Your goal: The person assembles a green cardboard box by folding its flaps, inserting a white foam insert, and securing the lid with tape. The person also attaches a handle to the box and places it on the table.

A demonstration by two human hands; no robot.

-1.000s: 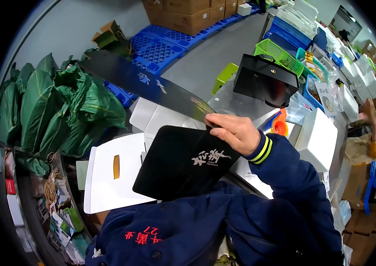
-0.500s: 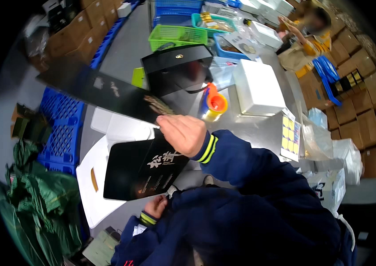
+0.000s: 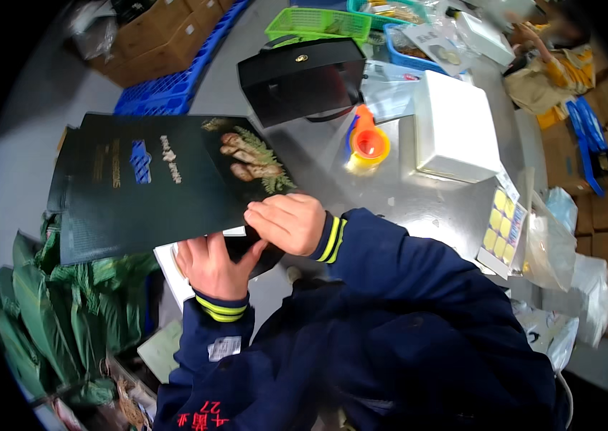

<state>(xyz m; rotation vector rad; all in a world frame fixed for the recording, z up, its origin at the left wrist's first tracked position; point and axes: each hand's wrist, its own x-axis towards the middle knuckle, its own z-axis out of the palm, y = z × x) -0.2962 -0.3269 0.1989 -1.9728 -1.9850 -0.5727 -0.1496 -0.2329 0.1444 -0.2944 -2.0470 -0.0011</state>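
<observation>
A dark green printed carton (image 3: 164, 194), with a mushroom picture and a cut-out slot, is raised and tilted in front of me on the left. My right hand (image 3: 286, 223) pinches its near right corner, fingers closed over the edge. At its lower edge is my left hand (image 3: 214, 266), fingers stretched up against the board and thumb spread apart. The tips of those fingers are partly hidden by the carton. Part of a white board (image 3: 175, 276) shows behind the left hand, and a black panel lies between the two hands.
On the metal table (image 3: 404, 215) stand a black box with a strap (image 3: 300, 82), an orange and yellow tape dispenser (image 3: 368, 144) and a white foam box (image 3: 455, 126). Baskets (image 3: 318, 25) line the back. Green sacks (image 3: 67, 309) lie left; a person (image 3: 555, 65) works far right.
The carton has swung down and turned its broad printed face toward me. My left hand has risen from near my body to the carton's lower edge. My right hand keeps its hold.
</observation>
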